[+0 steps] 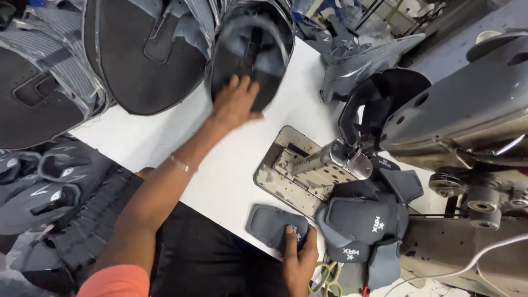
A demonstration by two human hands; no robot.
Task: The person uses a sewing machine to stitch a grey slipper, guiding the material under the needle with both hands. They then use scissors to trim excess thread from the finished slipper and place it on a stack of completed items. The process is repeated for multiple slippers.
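Grey fabric panel (270, 224) — long axis slanting down-right, right hand (300, 258) pressing it, left hand (236, 102) open on dark piece (250, 52).

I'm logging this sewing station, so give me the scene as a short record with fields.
Left hand: open, pressing on a dark grey fabric piece at the table's far side
Right hand: flat on a small grey fabric piece at the near edge
Surface: white table
Machine: grey sewing machine, metal plate
Nearby: stack of grey pieces by the needle

bare white table (242, 165) mid-bench, sewing machine (456, 115) blocking right
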